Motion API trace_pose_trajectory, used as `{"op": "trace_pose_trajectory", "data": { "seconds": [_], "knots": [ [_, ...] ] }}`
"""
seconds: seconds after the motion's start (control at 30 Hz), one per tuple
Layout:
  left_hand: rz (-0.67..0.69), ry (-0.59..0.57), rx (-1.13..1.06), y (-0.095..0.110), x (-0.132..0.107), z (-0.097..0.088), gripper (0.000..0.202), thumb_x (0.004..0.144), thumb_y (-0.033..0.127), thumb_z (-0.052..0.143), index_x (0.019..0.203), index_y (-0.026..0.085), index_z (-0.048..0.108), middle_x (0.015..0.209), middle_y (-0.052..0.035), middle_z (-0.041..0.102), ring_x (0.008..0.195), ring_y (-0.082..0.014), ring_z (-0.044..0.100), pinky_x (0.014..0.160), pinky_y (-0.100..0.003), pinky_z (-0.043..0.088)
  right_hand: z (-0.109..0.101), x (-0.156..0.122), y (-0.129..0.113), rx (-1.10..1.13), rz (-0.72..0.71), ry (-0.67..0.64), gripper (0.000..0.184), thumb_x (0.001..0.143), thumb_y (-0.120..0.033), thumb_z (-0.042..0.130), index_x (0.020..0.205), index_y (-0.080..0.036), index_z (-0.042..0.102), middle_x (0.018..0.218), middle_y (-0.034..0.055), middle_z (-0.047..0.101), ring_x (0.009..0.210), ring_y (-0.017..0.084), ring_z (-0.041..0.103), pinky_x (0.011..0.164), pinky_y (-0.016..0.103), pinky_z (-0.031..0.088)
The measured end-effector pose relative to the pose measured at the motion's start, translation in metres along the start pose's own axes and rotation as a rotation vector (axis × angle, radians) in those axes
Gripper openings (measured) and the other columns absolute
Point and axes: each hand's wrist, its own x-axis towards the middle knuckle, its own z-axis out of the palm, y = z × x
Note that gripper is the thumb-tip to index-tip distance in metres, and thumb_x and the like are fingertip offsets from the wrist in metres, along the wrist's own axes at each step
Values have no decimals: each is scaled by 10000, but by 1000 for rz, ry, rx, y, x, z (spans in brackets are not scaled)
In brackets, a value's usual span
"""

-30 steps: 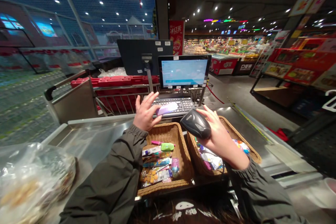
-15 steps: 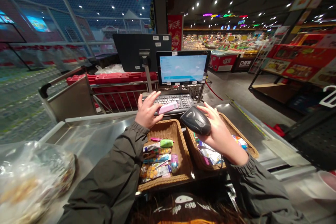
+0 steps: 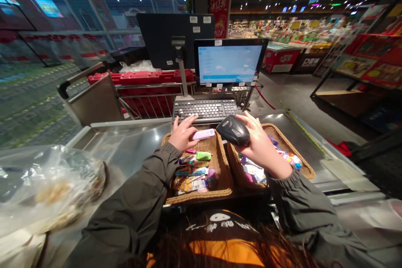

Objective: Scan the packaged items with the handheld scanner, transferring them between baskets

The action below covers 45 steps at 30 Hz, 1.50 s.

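Observation:
My left hand [image 3: 182, 135] grips one end of a slim pale pink packet [image 3: 204, 134], whose exact kind I cannot make out. It hovers over the far end of the left wicker basket [image 3: 227, 171], where a green packet [image 3: 203, 156] lies among several small colourful packs. A black handheld barcode scanner [image 3: 233, 130] is in my right hand [image 3: 261, 147], fingers wrapped round its body. The scanner's head points left, close to the packet's free end. Below my right hand stands the right wicker basket [image 3: 306, 169], with crumpled wrappers and packs inside, partly hidden by my wrist.
Beyond the baskets sit a black keyboard [image 3: 205, 109] and a lit monitor [image 3: 230, 63]; a second screen [image 3: 163, 44] shows its back. A clear plastic bag [image 3: 53, 184] lies on the metal counter [image 3: 138, 144] at left. A shopping cart [image 3: 147, 100] stands behind the counter.
My view has tilted downward. My left hand has drawn back from the keyboard's edge to above the left basket, still holding the pink packet, now more level. The scanner stays in my right hand.

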Motion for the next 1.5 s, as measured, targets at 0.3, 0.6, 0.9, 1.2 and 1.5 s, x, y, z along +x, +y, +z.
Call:
{"op": "trace_pose_trajectory", "data": {
  "seconds": [0.3, 0.6, 0.9, 1.2, 1.5],
  "knots": [
    [-73, -297, -86, 3, -38, 45, 163, 712, 290, 712, 854, 211, 722, 1520, -122, 460, 1401, -350, 413, 1162, -693, 82, 13, 2, -5, 37, 2, -50, 458, 741, -240, 631, 1196, -189, 606, 1466, 166, 477, 1473, 418, 263, 1136, 726, 216],
    [-90, -677, -123, 1, -62, 90, 266, 657, 320, 745, 907, 229, 742, 1538, -97, 439, 1410, -372, 386, 1137, -731, 80, 21, 2, -6, 49, 17, -81, 456, 736, -235, 626, 1186, -164, 612, 1460, 179, 483, 1467, 420, 277, 1143, 712, 210],
    [-93, -778, -59, 1, -73, 107, 262, 676, 334, 740, 915, 228, 746, 1527, -139, 447, 1406, -392, 394, 1137, -713, 103, 31, -6, -8, 98, 31, -142, 483, 718, -213, 641, 1197, -164, 616, 1464, 178, 477, 1472, 405, 272, 1157, 686, 219],
    [38, -560, -44, 12, -30, 76, 369, 743, 413, 743, 1067, 238, 716, 1516, -165, 452, 1375, -384, 438, 1120, -728, 179, 21, -21, 15, 139, 88, -134, 519, 731, -229, 654, 1245, -188, 594, 1454, 144, 489, 1458, 372, 313, 1176, 637, 259],
    [190, -275, -161, 125, 133, 104, 552, 787, 475, 735, 1264, 219, 630, 1574, -169, 357, 1449, -379, 322, 1165, -674, 186, -45, -50, 89, 36, 311, 209, 670, 758, -310, 674, 1382, -177, 468, 1427, 181, 516, 1444, 397, 339, 1172, 655, 243]
  ]
}}
